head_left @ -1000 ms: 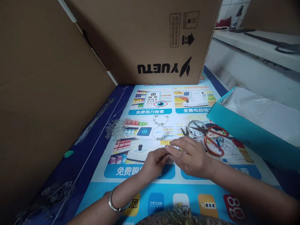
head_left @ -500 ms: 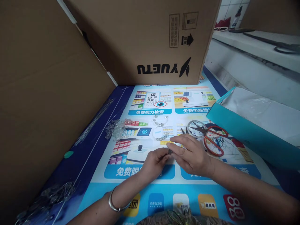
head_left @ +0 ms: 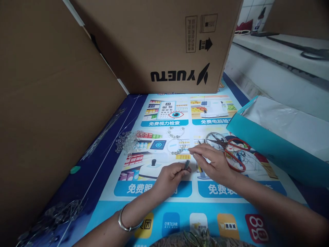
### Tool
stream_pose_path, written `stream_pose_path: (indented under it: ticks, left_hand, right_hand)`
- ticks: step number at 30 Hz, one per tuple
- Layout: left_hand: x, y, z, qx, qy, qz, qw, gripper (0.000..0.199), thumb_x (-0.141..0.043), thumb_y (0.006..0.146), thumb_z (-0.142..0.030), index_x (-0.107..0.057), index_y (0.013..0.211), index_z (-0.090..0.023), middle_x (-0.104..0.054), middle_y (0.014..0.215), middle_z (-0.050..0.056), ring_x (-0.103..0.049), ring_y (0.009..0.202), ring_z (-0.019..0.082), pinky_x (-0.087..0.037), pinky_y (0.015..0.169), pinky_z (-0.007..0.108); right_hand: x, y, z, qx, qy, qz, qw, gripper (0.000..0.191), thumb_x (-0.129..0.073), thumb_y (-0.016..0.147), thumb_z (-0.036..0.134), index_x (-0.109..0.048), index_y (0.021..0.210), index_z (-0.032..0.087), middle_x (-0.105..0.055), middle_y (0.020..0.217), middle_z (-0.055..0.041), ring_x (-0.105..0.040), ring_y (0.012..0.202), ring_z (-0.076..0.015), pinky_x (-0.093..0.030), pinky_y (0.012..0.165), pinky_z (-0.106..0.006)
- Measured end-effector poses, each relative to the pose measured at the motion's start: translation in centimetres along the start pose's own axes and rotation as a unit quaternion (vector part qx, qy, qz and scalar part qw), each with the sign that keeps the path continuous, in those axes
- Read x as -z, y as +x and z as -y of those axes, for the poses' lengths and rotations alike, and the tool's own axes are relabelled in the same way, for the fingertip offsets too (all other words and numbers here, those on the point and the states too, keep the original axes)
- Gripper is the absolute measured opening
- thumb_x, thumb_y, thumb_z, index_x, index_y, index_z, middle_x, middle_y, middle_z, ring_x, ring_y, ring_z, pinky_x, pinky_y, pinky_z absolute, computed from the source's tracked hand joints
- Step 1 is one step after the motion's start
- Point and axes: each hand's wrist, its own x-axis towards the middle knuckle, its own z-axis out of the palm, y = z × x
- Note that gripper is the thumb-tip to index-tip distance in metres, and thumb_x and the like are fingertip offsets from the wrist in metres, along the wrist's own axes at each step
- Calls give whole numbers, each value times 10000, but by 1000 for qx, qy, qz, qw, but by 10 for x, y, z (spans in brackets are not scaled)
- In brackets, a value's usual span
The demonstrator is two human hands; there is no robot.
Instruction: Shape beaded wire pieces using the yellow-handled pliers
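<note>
My left hand [head_left: 171, 178] is closed around a small bundle of thin grey-green strands [head_left: 187, 164], whose short ends stick up past the thumb. What the strands are made of cannot be made out. My right hand [head_left: 212, 163] hovers just right of the bundle, fingers stretched out and slightly apart, with nothing visible in them. Beyond both hands lie a wire ring with clear beads [head_left: 177, 151] and a smaller beaded wire loop [head_left: 176, 136]. A pile of clear beads [head_left: 128, 143] sits to the left of these.
Red-handled scissors [head_left: 233, 164] rest across a round coil [head_left: 215, 140] at my right, near a wire tangle. A teal box [head_left: 272, 147] stands farther right. Cardboard [head_left: 164, 44] walls the back and left. More wire and beads [head_left: 61, 214] lie front left.
My right hand has drawn back to the right, off the bundle, uncovering the strand ends. My left hand keeps its hold in about the same spot.
</note>
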Motion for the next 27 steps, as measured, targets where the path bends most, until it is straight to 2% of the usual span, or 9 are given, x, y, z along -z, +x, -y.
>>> stream_pose_path:
  ticks: [3, 6, 8, 11, 15, 18, 22, 24, 27]
  left_hand:
    - [7, 0, -7, 16, -20, 18, 1000, 164, -483, 843, -223, -634, 852, -161, -653, 803, 30, -587, 757, 144, -430, 690, 248]
    - [17, 0, -14, 42, -94, 84, 991, 178, -487, 841, -232, -631, 788, -143, -641, 769, 31, -574, 734, 134, -430, 697, 248]
    - [24, 1, -16, 74, -165, 149, 972, 196, -501, 836, -256, -627, 760, -127, -646, 759, 42, -573, 719, 132, -435, 703, 258]
    - [30, 2, -14, 131, -261, 221, 931, 190, -560, 801, -290, -616, 789, -109, -642, 710, 48, -578, 663, 134, -451, 668, 279]
    - [35, 1, -7, 166, -301, 289, 893, 191, -596, 775, -293, -624, 800, -106, -622, 678, 38, -577, 634, 127, -458, 654, 286]
    - [39, 1, -4, 173, -281, 315, 890, 174, -589, 778, -279, -620, 812, -111, -619, 675, 33, -567, 609, 119, -452, 630, 277]
    - [47, 2, -6, 178, -213, 326, 904, 170, -554, 790, -272, -614, 836, -120, -618, 683, 28, -569, 630, 121, -440, 613, 254]
    - [50, 2, -9, 166, -144, 311, 925, 170, -512, 805, -270, -608, 795, -130, -613, 692, 21, -567, 661, 123, -434, 620, 242]
    - [52, 0, -18, 123, 18, 254, 959, 173, -444, 826, -245, -587, 793, -153, -596, 682, -1, -538, 641, 114, -402, 595, 221]
  right_hand:
    - [1, 2, -2, -8, 19, 8, 1000, 241, -451, 845, 150, -587, 1040, 190, -635, 952, -59, -574, 914, -149, -477, 786, -313]
    - [9, 6, 0, 23, 13, 42, 999, 297, -447, 842, 153, -543, 1121, 193, -616, 1025, -71, -549, 979, -160, -458, 821, -330]
    - [15, 10, 2, 79, -13, 87, 993, 351, -454, 833, 153, -499, 1179, 189, -570, 1125, -88, -493, 1071, -179, -422, 876, -369]
    - [21, 14, 5, 156, -86, 184, 967, 361, -454, 819, 122, -504, 1171, 180, -505, 1225, -93, -428, 1125, -191, -380, 912, -390]
    - [20, 13, 6, 189, -190, 270, 925, 333, -429, 841, 110, -522, 1153, 185, -525, 1213, -66, -407, 1093, -197, -373, 880, -370]
    - [16, 10, 4, 209, -230, 275, 910, 287, -400, 886, 148, -537, 1131, 209, -600, 1074, -47, -434, 1020, -186, -366, 814, -345]
    - [11, 5, 1, 221, -249, 284, 899, 224, -392, 908, 196, -581, 1029, 191, -632, 895, -47, -460, 869, -163, -333, 725, -311]
    - [6, 2, 0, 217, -260, 284, 897, 220, -393, 906, 193, -591, 999, 168, -628, 812, -50, -453, 807, -161, -311, 689, -306]
    - [-3, -5, -1, 194, -276, 280, 899, 216, -405, 890, 166, -595, 990, 141, -614, 754, -56, -437, 764, -168, -283, 655, -315]
